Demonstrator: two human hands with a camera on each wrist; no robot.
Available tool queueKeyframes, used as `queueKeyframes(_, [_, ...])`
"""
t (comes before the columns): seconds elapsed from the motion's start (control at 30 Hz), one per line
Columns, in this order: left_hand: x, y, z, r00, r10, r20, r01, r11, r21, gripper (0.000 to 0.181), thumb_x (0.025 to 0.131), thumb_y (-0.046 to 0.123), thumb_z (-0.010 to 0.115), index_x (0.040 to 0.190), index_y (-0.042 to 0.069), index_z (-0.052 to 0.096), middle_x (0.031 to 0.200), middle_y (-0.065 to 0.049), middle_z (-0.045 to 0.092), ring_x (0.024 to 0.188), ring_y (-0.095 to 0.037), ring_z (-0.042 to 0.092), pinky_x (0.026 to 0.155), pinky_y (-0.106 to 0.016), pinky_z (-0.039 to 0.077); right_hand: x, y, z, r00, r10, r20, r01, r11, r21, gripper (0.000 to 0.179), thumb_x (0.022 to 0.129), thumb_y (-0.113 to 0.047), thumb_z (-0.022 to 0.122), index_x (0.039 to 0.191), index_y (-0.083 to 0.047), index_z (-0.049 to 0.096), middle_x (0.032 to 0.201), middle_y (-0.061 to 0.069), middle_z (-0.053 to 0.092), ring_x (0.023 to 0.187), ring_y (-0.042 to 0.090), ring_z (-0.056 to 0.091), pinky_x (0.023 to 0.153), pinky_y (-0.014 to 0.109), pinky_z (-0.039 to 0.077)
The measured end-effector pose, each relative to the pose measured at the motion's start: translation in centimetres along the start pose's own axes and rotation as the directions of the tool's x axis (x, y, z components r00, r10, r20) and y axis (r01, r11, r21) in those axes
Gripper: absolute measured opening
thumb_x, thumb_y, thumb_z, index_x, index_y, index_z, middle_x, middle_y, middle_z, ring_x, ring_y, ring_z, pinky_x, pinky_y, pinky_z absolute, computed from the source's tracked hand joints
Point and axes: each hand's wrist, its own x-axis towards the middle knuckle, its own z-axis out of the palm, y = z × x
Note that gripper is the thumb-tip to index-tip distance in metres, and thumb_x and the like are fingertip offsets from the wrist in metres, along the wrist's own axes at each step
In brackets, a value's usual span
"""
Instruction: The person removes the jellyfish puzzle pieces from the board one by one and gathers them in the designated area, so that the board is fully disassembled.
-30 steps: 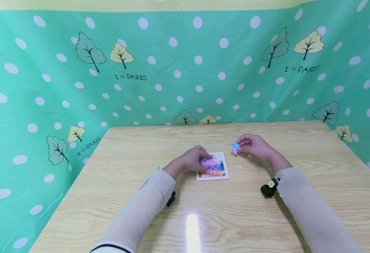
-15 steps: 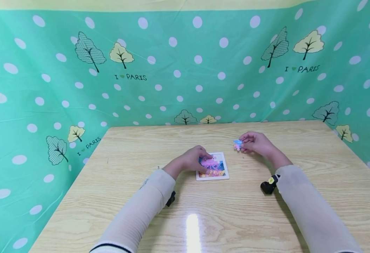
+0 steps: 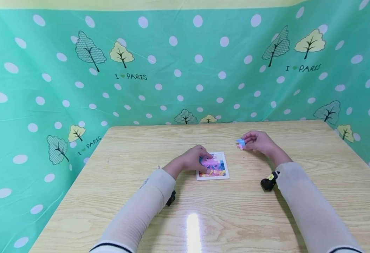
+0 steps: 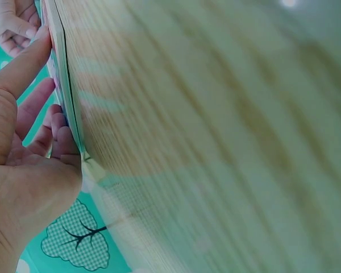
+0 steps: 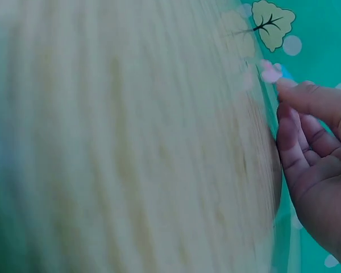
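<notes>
Wooden tabletop (image 3: 235,218) bears a puzzle (image 3: 218,167), edge-on only from left wrist, under spread left hand (image 3: 192,159); right hand (image 3: 258,143) pinches piece (image 3: 240,143).

white-framed sq. pink-and-blue picture puzzle (image 3: 219,168): flat, mid-scene, L hand (image 3: 191,159) resting on left pt. | small blue-and-pink jigsaw pc. (image 3: 240,143): pinched in R hand (image 3: 259,143), far-right of puzzle, apart

Dotted green cloth (image 3: 185,95) behind wooden table (image 3: 229,214)

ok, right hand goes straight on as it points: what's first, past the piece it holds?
Right hand likely meets the curtain, past the far edge of the table; its line seems to miss the puzzle. Height unclear: may brush the table first.
</notes>
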Motion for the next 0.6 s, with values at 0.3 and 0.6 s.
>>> queueKeyframes(0.3, [0.11, -0.08, -0.02, 1.0, 0.005, 0.001, -0.005, 1.0, -0.005, 0.055, 0.077, 0.025, 0.085, 0.128, 0.016, 0.066, 0.12, 0.001, 0.049, 0.11, -0.014, 0.048, 0.102, -0.029, 0.039, 0.41, 0.48, -0.21, 1.0, 0.0, -0.005, -0.001, 0.995, -0.101, 0.038, 0.084, 0.0, 0.073, 0.12, 0.005, 0.063, 0.106, 0.017, 0.06, 0.095, 0.026, 0.054, 0.074, 0.021, 0.049])
queueKeyframes(0.6, [-0.07, 0.15, -0.11, 1.0, -0.001, 0.003, 0.001, 1.0, 0.001, 0.055, 0.077, 0.026, 0.085, 0.128, 0.016, 0.066, 0.121, 0.0, 0.048, 0.111, -0.015, 0.047, 0.104, -0.03, 0.038, 0.56, 0.65, -0.2, 0.999, -0.035, -0.002, 0.034, 0.987, -0.16, 0.039, 0.085, -0.002, 0.074, 0.121, 0.005, 0.063, 0.103, 0.016, 0.061, 0.091, 0.025, 0.054, 0.072, 0.022, 0.049])
